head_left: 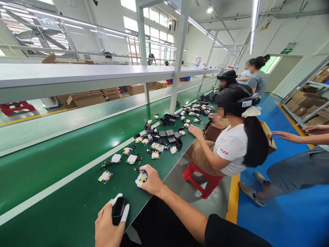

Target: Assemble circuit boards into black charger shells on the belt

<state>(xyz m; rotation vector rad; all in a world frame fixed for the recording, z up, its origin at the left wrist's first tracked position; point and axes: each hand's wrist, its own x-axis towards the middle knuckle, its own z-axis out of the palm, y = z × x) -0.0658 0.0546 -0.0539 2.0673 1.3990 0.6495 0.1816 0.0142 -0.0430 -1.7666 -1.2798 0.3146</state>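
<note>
My left hand (109,223), with white finger cots on thumb and finger, grips a small black plastic case (118,207) near the front edge of the green table. Farther along, my right hand (152,180), also in finger cots, is closed around a small circuit board (142,176) covered with white material and a yellow spot. Part of that board is hidden by my fingers. Just beyond lie similar boards with wires, such as one circuit board (105,177) to the left and another board (132,159) behind. Several black cases (170,133) are grouped among them.
A long green work table (77,202) runs away from me, with a white shelf (102,72) above it and a metal post (177,65). To my right a co-worker (233,147) sits on a red stool (203,180). Another person (288,168) stands in the aisle.
</note>
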